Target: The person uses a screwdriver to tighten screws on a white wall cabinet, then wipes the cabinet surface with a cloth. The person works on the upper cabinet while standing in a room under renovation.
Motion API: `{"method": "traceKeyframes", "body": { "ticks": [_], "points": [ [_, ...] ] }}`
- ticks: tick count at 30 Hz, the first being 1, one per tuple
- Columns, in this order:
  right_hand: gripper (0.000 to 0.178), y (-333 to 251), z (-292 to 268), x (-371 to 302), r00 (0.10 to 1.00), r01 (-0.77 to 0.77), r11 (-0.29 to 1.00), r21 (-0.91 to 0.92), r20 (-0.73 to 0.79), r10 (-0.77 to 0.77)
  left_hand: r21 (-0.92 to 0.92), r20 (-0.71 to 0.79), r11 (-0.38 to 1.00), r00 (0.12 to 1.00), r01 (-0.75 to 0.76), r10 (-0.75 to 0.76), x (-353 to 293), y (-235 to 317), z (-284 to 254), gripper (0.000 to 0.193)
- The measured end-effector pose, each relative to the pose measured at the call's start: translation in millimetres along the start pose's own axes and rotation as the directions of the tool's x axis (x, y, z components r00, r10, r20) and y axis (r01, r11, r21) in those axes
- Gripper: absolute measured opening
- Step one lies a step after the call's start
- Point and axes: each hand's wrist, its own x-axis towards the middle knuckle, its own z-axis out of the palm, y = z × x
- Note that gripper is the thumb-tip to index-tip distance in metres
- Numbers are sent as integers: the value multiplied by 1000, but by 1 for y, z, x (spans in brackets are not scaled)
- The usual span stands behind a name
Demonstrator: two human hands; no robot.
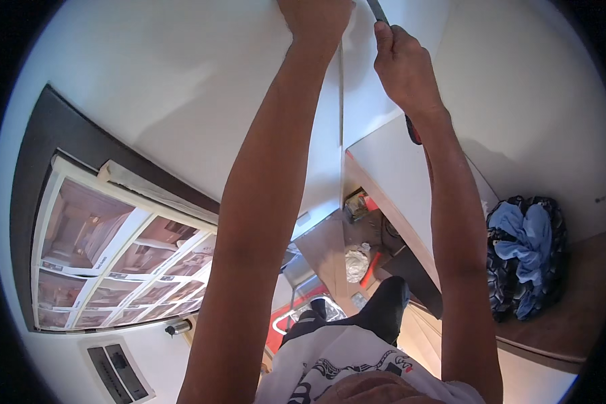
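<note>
Both my arms reach up to a white panelled surface. My left hand [316,17] is at its top, close to the vertical seam [341,94]; its fingers run out of the picture, so what they touch or hold is hidden. To the right of the seam, my right hand [405,71] is closed around a hand tool [378,10]. A flat grey part of this tool sticks out above my thumb and leaves the picture. A black-and-red end shows below by my wrist, apparently its handle; the tool's exact kind cannot be made out.
A dark-framed window [30,168] with printed sheets behind its panes is at left, above a wall panel [118,372]. Blue cloth [522,236] and a dark patterned bundle lie on a brown shelf [589,296] at right. Below are a crumpled clear bag [357,262] and a red item [370,269].
</note>
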Motion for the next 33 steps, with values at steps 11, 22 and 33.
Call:
{"method": "traceKeyframes", "body": {
  "ticks": [11, 22, 33],
  "points": [
    [48, 16, 25, 14, 979, 145, 987, 70, -155, -133, 29, -14, 1000, 1000, 6, -5, 9, -2, 4, 17],
    [45, 16, 8, -6, 1000, 19, 1000, 3, -12, -19, 94, 22, 995, 1000, -14, 12, -8, -9, 3, 20],
    [47, 21, 19, 0, 998, 43, 999, -30, -48, -45, 65, 30, 994, 996, 87, -89, -7, -8, 2, 23]
  ]
}}
